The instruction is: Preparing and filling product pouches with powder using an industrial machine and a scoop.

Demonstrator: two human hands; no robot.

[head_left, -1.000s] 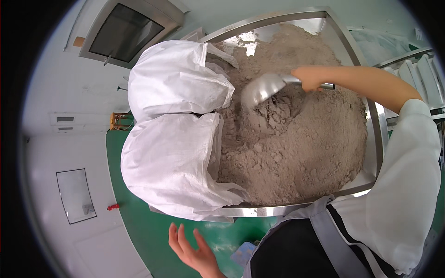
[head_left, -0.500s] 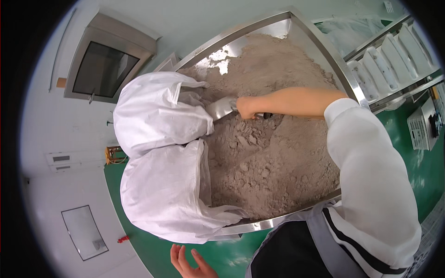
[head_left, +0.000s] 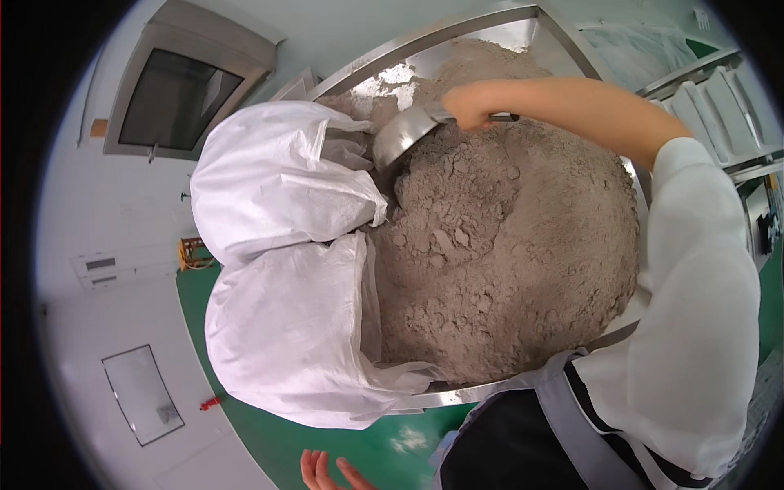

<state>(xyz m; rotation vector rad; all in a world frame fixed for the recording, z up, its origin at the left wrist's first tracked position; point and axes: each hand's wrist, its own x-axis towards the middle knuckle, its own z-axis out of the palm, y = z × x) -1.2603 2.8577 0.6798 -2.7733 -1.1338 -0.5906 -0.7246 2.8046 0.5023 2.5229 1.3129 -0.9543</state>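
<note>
My right hand (head_left: 469, 104) is closed round the handle of a metal scoop (head_left: 404, 137), toward the far side of a big steel tray (head_left: 445, 398). The scoop's rounded back is turned up and its edge is by the mouth of the far white bag (head_left: 278, 180); what is inside the scoop is hidden. Grey-brown powder (head_left: 506, 237) with lumps is heaped across the tray. A second white bag (head_left: 286, 335) lies nearer, its mouth toward the powder. My left hand (head_left: 331, 474) hangs at the lower edge outside the tray, fingers apart, holding nothing.
The tray's steel wall rises on the far and right sides. White trays (head_left: 710, 114) stand on a metal rack at the right. Clear plastic sheeting (head_left: 637, 53) lies at the far right. A steel-framed window box (head_left: 184, 98) is on the left wall, above a green floor (head_left: 245, 408).
My right hand has moved away from me with the scoop, from low in the powder to the far bag's mouth. The scoop's rounded back now shows more. My left hand sits slightly lower in view.
</note>
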